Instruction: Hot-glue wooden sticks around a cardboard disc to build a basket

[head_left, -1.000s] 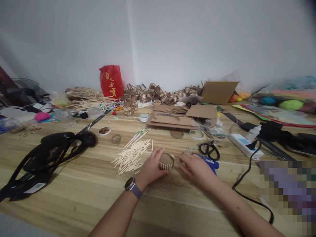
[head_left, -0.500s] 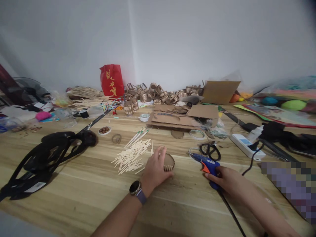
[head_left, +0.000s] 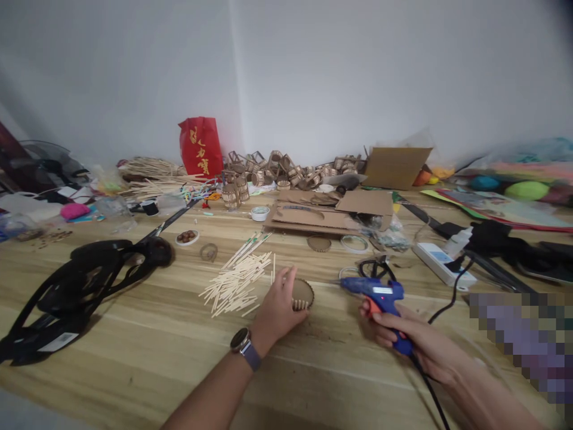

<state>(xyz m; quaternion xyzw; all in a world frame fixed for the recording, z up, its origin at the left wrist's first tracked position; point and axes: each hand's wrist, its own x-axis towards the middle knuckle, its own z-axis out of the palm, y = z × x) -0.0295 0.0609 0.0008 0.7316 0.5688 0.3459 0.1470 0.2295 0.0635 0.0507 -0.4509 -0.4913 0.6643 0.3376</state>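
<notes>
My left hand (head_left: 278, 304), with a watch on the wrist, is curled round the near left edge of a round cardboard disc (head_left: 304, 291). Short sticks stand along the disc's near edge, beside my thumb. Fingers and thumb are closed on the disc. In my right hand (head_left: 394, 328) is a blue glue gun (head_left: 376, 292), its nozzle pointing left and its cord hanging down behind. A pile of short wooden sticks (head_left: 237, 280) lies left of my left hand.
Black scissors (head_left: 376, 269) lie behind the glue gun, near a white power strip (head_left: 443, 266). Stacked cardboard (head_left: 313, 221) and small stick baskets (head_left: 286, 170) are farther back. A black strapped object (head_left: 89, 286) and a dish of brown beads (head_left: 187, 237) are at left.
My right hand has taken a fuller hold of the glue gun and lifted it, turning it more level. My left hand stays at the disc. The view has shifted slightly.
</notes>
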